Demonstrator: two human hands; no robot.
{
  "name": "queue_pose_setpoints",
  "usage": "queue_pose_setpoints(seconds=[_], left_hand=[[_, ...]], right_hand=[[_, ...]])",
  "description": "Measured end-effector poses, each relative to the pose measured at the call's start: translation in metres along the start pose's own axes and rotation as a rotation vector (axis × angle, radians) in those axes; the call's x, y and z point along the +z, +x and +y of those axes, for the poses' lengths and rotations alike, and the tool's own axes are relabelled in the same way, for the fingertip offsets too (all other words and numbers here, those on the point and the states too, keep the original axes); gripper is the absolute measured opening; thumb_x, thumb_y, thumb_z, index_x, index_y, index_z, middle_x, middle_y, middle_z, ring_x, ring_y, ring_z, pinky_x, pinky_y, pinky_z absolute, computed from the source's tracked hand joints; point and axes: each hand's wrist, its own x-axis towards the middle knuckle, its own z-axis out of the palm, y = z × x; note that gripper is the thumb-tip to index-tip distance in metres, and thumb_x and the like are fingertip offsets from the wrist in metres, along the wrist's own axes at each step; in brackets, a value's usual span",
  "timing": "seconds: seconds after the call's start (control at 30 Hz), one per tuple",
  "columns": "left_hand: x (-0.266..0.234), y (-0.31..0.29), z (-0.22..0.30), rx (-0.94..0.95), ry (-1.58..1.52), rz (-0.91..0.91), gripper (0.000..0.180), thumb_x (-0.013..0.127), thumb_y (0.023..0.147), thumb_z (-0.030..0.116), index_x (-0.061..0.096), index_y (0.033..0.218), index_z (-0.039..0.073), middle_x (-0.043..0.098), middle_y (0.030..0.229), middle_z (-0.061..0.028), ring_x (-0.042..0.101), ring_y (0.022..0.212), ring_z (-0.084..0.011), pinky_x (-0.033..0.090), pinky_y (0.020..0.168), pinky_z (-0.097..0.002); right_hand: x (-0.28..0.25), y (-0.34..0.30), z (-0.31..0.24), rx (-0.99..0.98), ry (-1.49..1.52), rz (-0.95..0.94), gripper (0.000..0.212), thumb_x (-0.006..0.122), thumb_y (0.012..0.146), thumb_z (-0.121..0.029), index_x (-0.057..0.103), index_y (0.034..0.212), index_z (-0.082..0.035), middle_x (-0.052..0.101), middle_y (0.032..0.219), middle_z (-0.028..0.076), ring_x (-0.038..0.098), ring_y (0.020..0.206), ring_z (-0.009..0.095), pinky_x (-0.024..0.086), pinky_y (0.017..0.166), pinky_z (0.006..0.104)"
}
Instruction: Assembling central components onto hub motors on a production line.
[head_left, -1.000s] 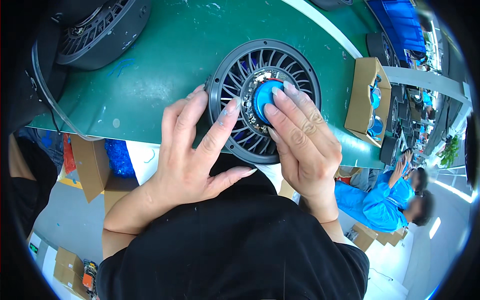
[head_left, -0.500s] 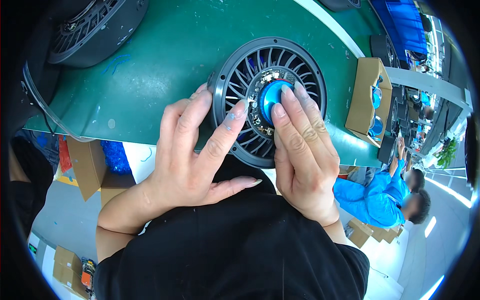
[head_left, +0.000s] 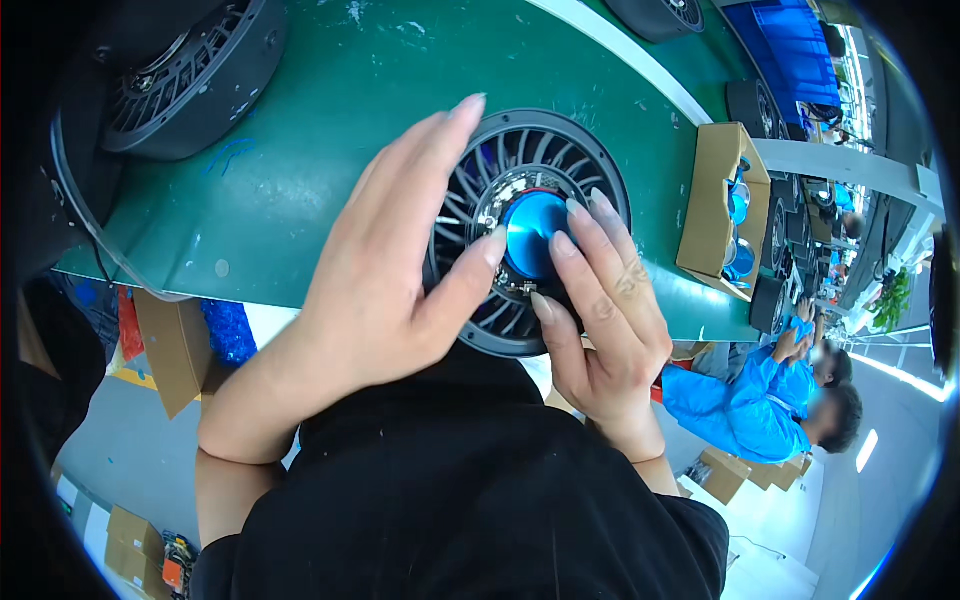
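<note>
A round dark grey finned housing (head_left: 602,160) lies on the green table, a ring of circuit board at its centre. A shiny blue metal cap (head_left: 530,235) sits over the middle of that board. My left hand (head_left: 385,250) is open along the housing's left side, its fingers stretched upward and its thumb tip at the cap's left edge. From the right, my right hand (head_left: 605,310) rests extended fingertips against the cap's right side, with the thumb apart below it. Parts of the housing's left and lower right are hidden by my hands.
An open cardboard box (head_left: 700,225) with blue caps stands at the right on the green table (head_left: 290,200). Another dark finned housing (head_left: 200,85) is at the upper left. Two people in blue (head_left: 735,405) are at the right. A carton with blue material sits below the table edge.
My left hand has turned and risen, its fingers now pointing up past the housing's rim. My right fingertips have slid from the cap's top toward its right edge, with the thumb spread.
</note>
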Motion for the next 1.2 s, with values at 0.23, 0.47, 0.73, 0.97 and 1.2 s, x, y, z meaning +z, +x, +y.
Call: queue_pose_setpoints(seconds=[0.23, 0.47, 0.73, 0.97, 1.2], left_hand=[[0.013, -0.016, 0.004, 0.098, 0.163, 0.094, 0.075, 0.063, 0.083, 0.013, 0.031, 0.145, -0.015, 0.043, 0.141, -0.0331, 0.047, 0.125, -0.0457, 0.037, 0.107, -0.0488], [0.014, -0.017, 0.000, 0.144, 0.208, 0.112, 0.081, 0.065, 0.082, 0.022, 0.030, 0.145, -0.015, 0.043, 0.138, -0.0338, 0.049, 0.120, -0.0442, 0.039, 0.104, -0.0483], [0.020, -0.028, -0.007, 0.187, 0.238, 0.170, 0.082, 0.060, 0.085, 0.028, 0.027, 0.145, -0.016, 0.038, 0.144, -0.0332, 0.045, 0.126, -0.0425, 0.033, 0.110, -0.0469], [0.021, -0.026, -0.014, 0.242, 0.209, 0.188, 0.081, 0.060, 0.085, 0.031, 0.029, 0.144, -0.016, 0.040, 0.142, -0.0330, 0.047, 0.122, -0.0420, 0.036, 0.105, -0.0467], [0.025, -0.024, -0.017, 0.238, 0.219, 0.226, 0.081, 0.060, 0.085, 0.033, 0.031, 0.144, -0.016, 0.041, 0.141, -0.0321, 0.048, 0.120, -0.0408, 0.037, 0.103, -0.0459]], right_hand=[[-0.003, -0.006, -0.002, 0.045, -0.075, -0.063, 0.033, 0.065, 0.086, 0.000, 0.068, 0.118, 0.004, 0.064, 0.127, 0.024, 0.057, 0.126, 0.043, 0.039, 0.109, 0.0543], [0.000, -0.005, 0.006, 0.034, -0.044, -0.006, 0.035, 0.072, 0.081, 0.000, 0.070, 0.115, 0.003, 0.067, 0.122, 0.022, 0.060, 0.125, 0.038, 0.042, 0.108, 0.0490], [0.002, 0.007, -0.005, 0.168, -0.026, 0.101, 0.038, 0.083, 0.067, 0.001, 0.074, 0.104, 0.003, 0.071, 0.114, 0.018, 0.065, 0.113, 0.029, 0.050, 0.098, 0.0372], [0.003, 0.013, 0.005, 0.129, 0.078, 0.064, 0.037, 0.080, 0.069, 0.004, 0.074, 0.106, 0.003, 0.071, 0.115, 0.017, 0.063, 0.114, 0.029, 0.050, 0.098, 0.0370], [0.000, 0.016, 0.010, 0.110, 0.122, 0.016, 0.035, 0.078, 0.071, 0.005, 0.075, 0.106, 0.003, 0.071, 0.115, 0.017, 0.063, 0.115, 0.029, 0.049, 0.098, 0.0371]])
